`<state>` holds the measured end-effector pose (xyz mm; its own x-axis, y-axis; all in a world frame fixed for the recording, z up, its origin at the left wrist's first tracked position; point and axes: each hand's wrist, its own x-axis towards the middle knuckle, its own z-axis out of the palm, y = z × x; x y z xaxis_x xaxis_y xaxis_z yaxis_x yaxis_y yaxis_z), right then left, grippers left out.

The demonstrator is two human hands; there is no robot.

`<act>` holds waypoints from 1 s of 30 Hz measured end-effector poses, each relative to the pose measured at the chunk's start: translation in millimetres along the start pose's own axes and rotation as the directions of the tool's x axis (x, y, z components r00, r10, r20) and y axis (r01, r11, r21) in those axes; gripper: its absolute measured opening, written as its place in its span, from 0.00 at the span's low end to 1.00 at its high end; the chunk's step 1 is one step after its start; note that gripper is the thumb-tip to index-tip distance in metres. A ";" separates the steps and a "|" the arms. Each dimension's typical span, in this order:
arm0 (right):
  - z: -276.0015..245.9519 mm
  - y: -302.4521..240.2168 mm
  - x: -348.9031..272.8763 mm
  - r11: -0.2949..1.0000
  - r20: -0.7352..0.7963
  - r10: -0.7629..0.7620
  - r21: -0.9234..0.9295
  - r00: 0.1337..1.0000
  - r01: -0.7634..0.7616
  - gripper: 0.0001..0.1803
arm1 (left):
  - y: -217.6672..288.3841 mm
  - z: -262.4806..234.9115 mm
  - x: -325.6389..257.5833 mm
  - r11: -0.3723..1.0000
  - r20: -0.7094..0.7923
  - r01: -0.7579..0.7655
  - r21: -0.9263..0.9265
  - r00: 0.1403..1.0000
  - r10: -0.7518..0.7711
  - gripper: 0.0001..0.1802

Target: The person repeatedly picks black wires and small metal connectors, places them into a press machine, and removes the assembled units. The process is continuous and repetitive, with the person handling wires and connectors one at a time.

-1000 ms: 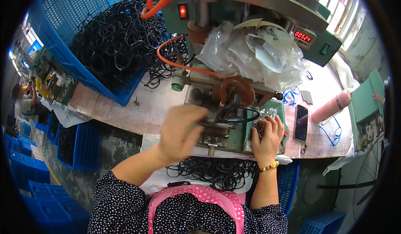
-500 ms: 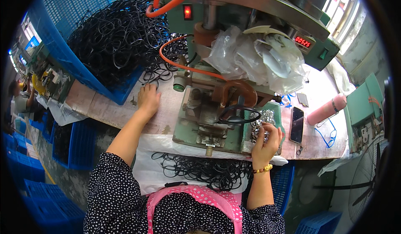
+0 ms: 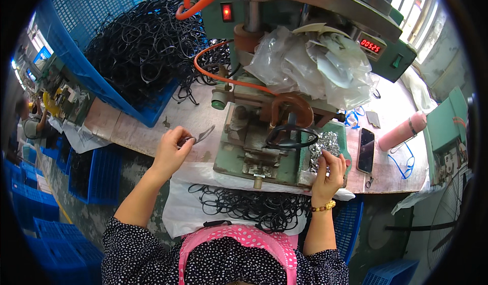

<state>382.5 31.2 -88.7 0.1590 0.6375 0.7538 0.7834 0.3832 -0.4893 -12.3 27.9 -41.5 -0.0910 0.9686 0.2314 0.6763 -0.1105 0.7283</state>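
Observation:
My left hand (image 3: 173, 146) is closed in a pinch on a black rubber loop (image 3: 206, 132), whose free end sticks out toward the press. It hovers over the table's left part, short of the green press base (image 3: 234, 167). To the right, my right hand (image 3: 328, 175) rests at the near part of a green tray (image 3: 347, 153) of small shiny metal pieces (image 3: 326, 141). Its thumb and fingertips are drawn together; anything between them is too small to tell. Another black loop (image 3: 291, 145) hangs on the press between my hands.
A blue crate (image 3: 76, 66) heaped with black loops (image 3: 137, 56) stands at the far left. More loops (image 3: 249, 206) lie on white cloth before me. A phone (image 3: 365, 150), a pink bottle (image 3: 402, 131) and blue-handled scissors or cord lie right. Plastic bags (image 3: 315, 66) hang on the press.
My left hand has come back from the loops by the crate toward me, now with a black loop in it. My right hand stays at the tray, its fingers slightly shifted.

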 end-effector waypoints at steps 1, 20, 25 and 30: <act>0.1 -0.1 0.0 1.000 0.007 0.011 0.007 1.000 -0.011 0.09 | 8.9 -4.4 -1.1 0.997 -0.039 -0.039 0.074 0.998 0.042 0.06; -3.2 -2.7 1.6 1.000 0.025 0.003 -0.024 1.000 -0.002 0.11 | 32.0 35.7 33.7 0.843 0.185 0.204 -0.497 0.974 -0.127 0.07; -7.0 -9.2 10.1 1.000 0.074 0.023 0.002 0.997 -0.023 0.10 | -10.6 70.7 33.2 0.961 -0.158 0.062 -0.271 0.981 -0.108 0.05; -9.9 -46.5 33.4 0.913 0.143 0.193 0.336 0.971 -0.231 0.08 | 11.6 48.9 7.8 0.934 -0.135 0.195 -0.298 0.961 -0.243 0.21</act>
<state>357.3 28.0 -36.5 0.2192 0.7886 0.5744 0.4768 0.4271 -0.7683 30.6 45.1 -62.7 -0.3506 0.9272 0.1322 0.3961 0.0189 0.9180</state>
